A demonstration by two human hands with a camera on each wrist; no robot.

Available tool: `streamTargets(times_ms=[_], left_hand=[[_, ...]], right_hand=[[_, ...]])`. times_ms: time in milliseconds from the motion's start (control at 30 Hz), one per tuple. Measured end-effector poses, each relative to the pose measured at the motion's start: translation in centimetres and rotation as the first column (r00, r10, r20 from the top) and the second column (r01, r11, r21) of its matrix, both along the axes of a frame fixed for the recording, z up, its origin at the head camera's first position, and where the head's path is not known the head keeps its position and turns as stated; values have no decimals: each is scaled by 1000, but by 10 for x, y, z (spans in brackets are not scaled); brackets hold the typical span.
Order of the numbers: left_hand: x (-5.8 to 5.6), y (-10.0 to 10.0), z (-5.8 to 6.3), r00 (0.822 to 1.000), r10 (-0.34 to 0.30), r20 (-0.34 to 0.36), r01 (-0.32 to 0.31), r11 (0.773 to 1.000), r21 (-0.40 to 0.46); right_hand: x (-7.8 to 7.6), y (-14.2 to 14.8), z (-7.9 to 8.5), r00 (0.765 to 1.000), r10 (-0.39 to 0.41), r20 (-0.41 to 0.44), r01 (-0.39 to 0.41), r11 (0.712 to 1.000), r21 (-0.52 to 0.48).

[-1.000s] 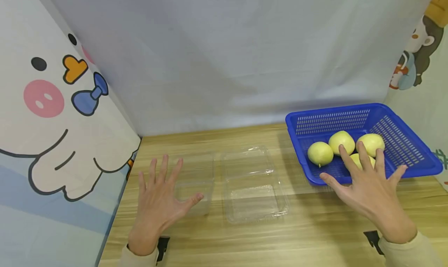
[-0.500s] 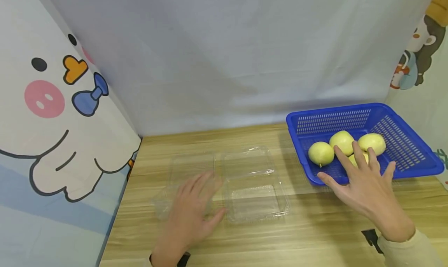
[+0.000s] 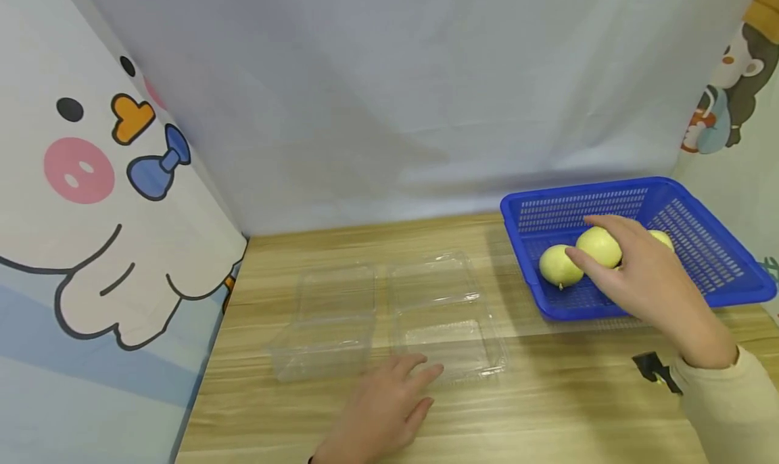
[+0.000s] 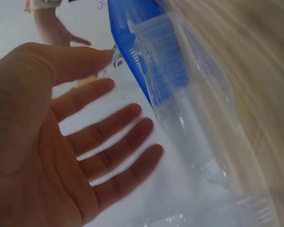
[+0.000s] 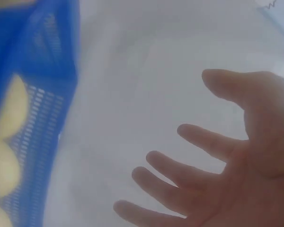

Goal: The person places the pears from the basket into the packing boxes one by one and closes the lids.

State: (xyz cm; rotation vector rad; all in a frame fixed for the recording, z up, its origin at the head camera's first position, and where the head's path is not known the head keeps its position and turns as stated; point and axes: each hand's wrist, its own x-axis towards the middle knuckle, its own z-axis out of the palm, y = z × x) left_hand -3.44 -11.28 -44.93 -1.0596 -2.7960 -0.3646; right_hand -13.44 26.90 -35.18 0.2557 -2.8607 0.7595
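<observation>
My left hand (image 3: 386,403) hovers near the front edge of the right one of two clear plastic clamshell boxes, its fingers slightly bent and holding nothing. That right clamshell box (image 3: 447,342) lies with its lid folded back, as does the left clamshell box (image 3: 322,349). My right hand (image 3: 651,281) is above the blue plastic basket (image 3: 718,247), thumb and fingers spread apart with nothing between them. Inside the basket are several pale yellow round fruits (image 3: 560,266), partly hidden by that hand. In the right wrist view the fingers stand apart from the fruits (image 5: 2,168).
A wood-grain table (image 3: 274,416) carries the boxes and basket. Behind it hangs a plain pale cloth (image 3: 389,112). A cartoon-printed panel (image 3: 79,247) bounds the left side, and another printed sheet (image 3: 730,112) hangs at the right.
My left hand has swept right and nearer the table's front edge, uncovering the left clamshell box. My right hand has turned sideways over the basket, its fingers bending from a flat spread.
</observation>
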Motion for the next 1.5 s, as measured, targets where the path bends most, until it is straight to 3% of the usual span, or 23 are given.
streamTargets(times_ms=[133,333,533,700,900,1200,1500], left_hand=[[3,8,-5,997,33,63,-30,999,-43],[4,9,-12,997,56,45,-52,995,-87],[3,7,-19,999,34,-27,-37,994,-103],[3,8,-22,998,15,-62,-20,996,-90],[3,8,-25,997,4,-79,-10,997,-78],[1,8,-28,994,4,-106,-13,997,-81],[-1,8,-28,997,10,-78,-15,998,-66]], right_hand=[[-25,12,18,993,6,117,-10,999,33],[-58,12,28,968,63,241,-90,991,104],[-86,11,28,942,86,323,-149,973,175],[-104,12,13,908,111,404,-208,957,204],[-114,9,-13,851,129,509,-267,941,208],[-116,11,-34,728,49,683,-215,964,160],[-123,6,-45,681,69,729,-232,965,125]])
